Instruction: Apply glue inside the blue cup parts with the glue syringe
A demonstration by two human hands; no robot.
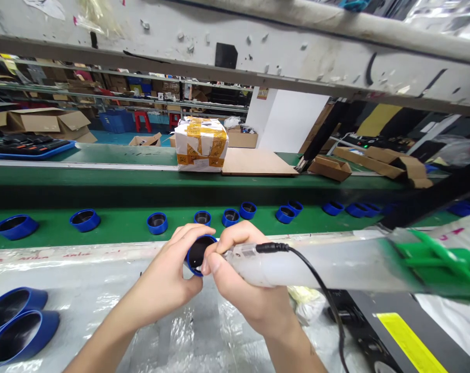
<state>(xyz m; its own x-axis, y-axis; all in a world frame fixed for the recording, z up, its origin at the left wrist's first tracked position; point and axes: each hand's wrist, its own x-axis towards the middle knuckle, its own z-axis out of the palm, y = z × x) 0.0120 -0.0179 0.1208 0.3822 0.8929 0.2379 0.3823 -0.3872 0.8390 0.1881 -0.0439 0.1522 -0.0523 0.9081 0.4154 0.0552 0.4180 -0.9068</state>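
My left hand (pixel 171 274) is closed around a blue ring-shaped cap with a black inside (pixel 198 254), held just above the plastic-covered bench. My right hand (pixel 242 285) grips a translucent white pen-like tool (pixel 297 264) with a black cable (pixel 320 290) plugged into its top. The tool's tip end points into the cap's opening, and my right thumb rests against the cap's rim. A green trigger-like part (pixel 437 264) sits at the tool's far right end.
Several more blue caps (pixel 85 219) stand in a row on the green conveyor belt (pixel 114 230). Two larger blue caps (pixel 15 321) lie at the lower left. A taped parcel (pixel 200 143) and cardboard boxes (pixel 330 167) sit on the far belt. A metal shelf beam (pixel 235 57) runs overhead.
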